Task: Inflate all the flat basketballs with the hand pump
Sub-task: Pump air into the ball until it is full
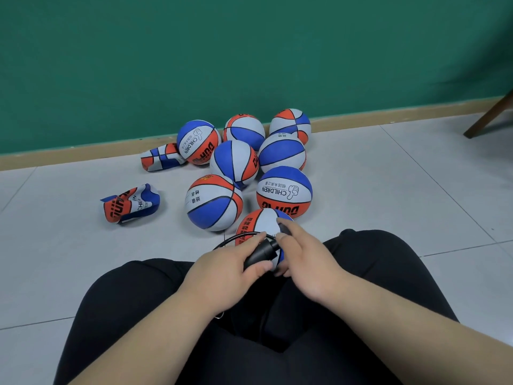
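My left hand (230, 269) grips the black hand pump (262, 252) just above my knees. A thin black hose (236, 237) loops from the pump over a red, white and blue basketball (262, 222) that sits between my legs. My right hand (302, 257) pinches the pump's front end where the hose joins, over that ball. Several round, inflated basketballs (213, 202) are clustered on the floor beyond. Two flat, folded basketballs lie to the left: one nearer me (130, 204), one by the wall (159, 158).
I sit on a grey tiled floor (388, 190) with my legs in black trousers (138, 315). A green wall with a tan skirting board (83, 152) runs behind the balls. A wooden furniture leg (488, 116) stands at the far right.
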